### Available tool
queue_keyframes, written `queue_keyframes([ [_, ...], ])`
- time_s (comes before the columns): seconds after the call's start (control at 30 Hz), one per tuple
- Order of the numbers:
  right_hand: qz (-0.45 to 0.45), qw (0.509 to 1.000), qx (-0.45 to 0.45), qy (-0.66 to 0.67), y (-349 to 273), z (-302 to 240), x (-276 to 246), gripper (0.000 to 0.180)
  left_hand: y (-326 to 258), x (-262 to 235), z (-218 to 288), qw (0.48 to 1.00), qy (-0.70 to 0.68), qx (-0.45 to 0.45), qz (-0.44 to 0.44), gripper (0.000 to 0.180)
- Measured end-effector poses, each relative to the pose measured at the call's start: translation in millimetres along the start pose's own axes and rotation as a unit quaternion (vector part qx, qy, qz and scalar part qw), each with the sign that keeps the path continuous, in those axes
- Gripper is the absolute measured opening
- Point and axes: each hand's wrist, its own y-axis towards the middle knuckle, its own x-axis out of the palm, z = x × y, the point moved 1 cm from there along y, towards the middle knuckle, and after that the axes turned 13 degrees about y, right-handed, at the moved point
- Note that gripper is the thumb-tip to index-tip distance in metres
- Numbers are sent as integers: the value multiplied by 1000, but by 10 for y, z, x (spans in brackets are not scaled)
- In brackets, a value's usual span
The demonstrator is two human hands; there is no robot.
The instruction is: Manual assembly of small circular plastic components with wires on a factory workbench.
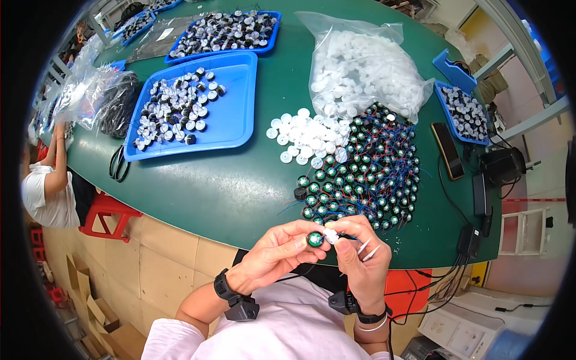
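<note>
Close to the table's near edge, my two hands meet in front of me. My left hand (279, 249) pinches a small round black component (315, 239) with a green circuit-board face. Against its side, the fingertips of my right hand (363, 255) grip a small white plastic piece (330, 235). More thin white pieces (371, 253) stick out between my right fingers. Just beyond my hands lies a dense spread of similar green-faced components (360, 180) with red and blue wires. A pile of white plastic discs (309, 137) sits at its far left.
A clear bag of white pieces (366, 66) lies behind the pile. Blue trays (237, 129) with white-capped components stand left, with another tray (444, 90) at right. A phone (447, 150), black scissors handles (119, 163) and cables (468, 240) are around. A co-worker (51, 186) sits left.
</note>
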Motion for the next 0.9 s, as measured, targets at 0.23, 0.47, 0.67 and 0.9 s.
queue_keyframes([
  [0.23, -7, 1000, 8, 18, -8, -4, -8, 21, 16, -18, -27, 1000, -16, -3, -9, 32],
  [0.47, -5, 996, 46, 82, 3, 68, -88, 24, 19, 24, -26, 999, 24, 15, 18, 30],
  [0.67, -17, 968, 124, 216, 45, 195, -143, 24, -10, 105, 29, 991, 109, 40, 73, 29],
  [0.9, -18, 961, 139, 237, 59, 229, -155, 25, -32, 163, 58, 976, 165, 51, 134, 30],
])
